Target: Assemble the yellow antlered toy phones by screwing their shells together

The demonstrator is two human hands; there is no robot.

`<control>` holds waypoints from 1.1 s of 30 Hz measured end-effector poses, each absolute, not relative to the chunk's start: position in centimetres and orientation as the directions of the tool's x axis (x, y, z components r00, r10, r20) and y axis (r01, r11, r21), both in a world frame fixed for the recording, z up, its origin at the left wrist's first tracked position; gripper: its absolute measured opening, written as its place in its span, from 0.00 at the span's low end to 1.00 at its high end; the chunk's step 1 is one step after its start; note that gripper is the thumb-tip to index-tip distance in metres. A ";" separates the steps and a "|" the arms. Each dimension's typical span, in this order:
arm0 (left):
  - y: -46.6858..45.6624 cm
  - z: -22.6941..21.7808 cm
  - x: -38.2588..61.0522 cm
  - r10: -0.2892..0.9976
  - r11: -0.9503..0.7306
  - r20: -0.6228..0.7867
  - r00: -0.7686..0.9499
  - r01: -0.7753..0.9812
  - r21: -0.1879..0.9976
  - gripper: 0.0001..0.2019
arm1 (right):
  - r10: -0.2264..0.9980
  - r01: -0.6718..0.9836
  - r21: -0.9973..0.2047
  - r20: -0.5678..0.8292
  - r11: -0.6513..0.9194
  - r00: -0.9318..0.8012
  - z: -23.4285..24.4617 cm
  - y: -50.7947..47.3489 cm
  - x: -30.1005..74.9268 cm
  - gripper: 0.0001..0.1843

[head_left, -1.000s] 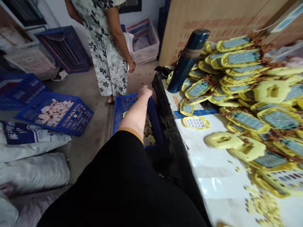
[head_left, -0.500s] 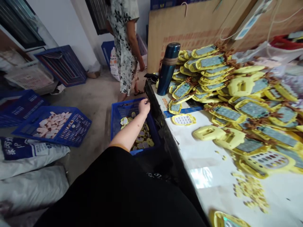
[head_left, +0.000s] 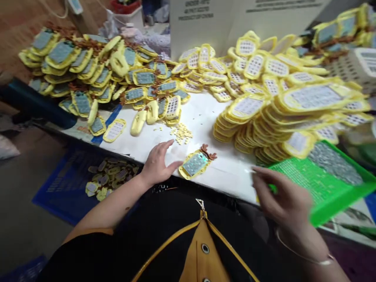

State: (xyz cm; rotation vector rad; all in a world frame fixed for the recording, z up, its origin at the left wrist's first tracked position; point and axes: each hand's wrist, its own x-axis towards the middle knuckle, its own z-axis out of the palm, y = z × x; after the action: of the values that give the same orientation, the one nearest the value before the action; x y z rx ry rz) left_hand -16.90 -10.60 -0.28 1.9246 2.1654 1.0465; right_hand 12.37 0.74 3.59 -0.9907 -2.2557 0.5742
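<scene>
My left hand is open at the table's front edge, thumb and fingers apart. Its thumb tip is beside a yellow toy phone shell with a grey-green circuit board in it and brown antler-shaped pieces at one end. My right hand, blurred, is raised in front of a green tray, thumb and finger drawn together in a pinch. Whatever may be between those fingertips is too small and smeared to make out. Behind the shell lies a scatter of small yellow pieces.
Stacked yellow frames with white keypads rise at the right. Shells with boards are heaped at the back left, near a dark blue flask. Below the table's left edge stands a blue crate of yellow parts.
The view has swung right from the floor and crate to the table. My left hand has gone from over the blue crate to beside the shell; my right hand has come into view.
</scene>
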 end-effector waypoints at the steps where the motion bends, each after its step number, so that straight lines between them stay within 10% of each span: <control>1: -9.9 -0.3 -15.8 0.933 -0.030 0.329 -0.145 0.880 0.475 0.38 | 0.746 0.489 -0.602 0.296 0.631 -0.597 3.0 0.6 12.1 0.12; 4: -8.2 -0.1 -13.5 0.984 -0.083 0.179 0.022 0.937 0.339 0.53 | 0.733 0.500 -0.686 0.072 0.529 -0.676 0.9 0.4 10.6 0.15; 8: -7.0 -0.2 -12.3 0.996 -0.079 0.066 0.067 0.976 0.202 0.45 | 0.792 0.473 -0.881 -0.264 0.035 -0.550 -1.1 0.5 9.1 0.21; 14: -6.9 -1.4 -12.1 0.949 -0.147 0.315 0.028 0.921 0.360 0.49 | 0.634 0.119 -0.803 -0.543 -0.584 -0.551 -0.7 1.1 6.9 0.30; 19: -6.7 -0.3 -11.7 0.916 -0.248 0.402 0.012 0.804 0.541 0.49 | 0.751 -0.258 -0.771 -0.389 -0.583 -0.534 -0.6 2.2 4.8 0.27; 23: -6.0 1.5 -11.6 0.983 0.164 -0.143 -0.113 0.208 0.964 0.42 | 0.801 -0.272 -0.823 -0.318 -0.499 -0.507 -0.7 2.0 4.8 0.25; 26: -5.6 2.1 -11.3 0.871 0.491 -0.487 0.072 -0.201 0.848 0.31 | 0.787 -0.215 -0.851 -0.308 -0.479 -0.534 -0.9 1.3 5.3 0.25; 33: -6.3 1.4 -10.6 0.820 0.562 -0.566 0.080 -0.291 0.774 0.26 | 0.853 -0.165 -0.934 -0.203 -0.316 -0.480 0.0 2.0 5.9 0.30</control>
State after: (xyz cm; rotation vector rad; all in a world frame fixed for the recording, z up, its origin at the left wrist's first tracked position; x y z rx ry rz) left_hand -10.63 -6.30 1.45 0.5396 1.2225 0.8945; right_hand 5.90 2.01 -0.02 -0.9533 -1.2075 1.8694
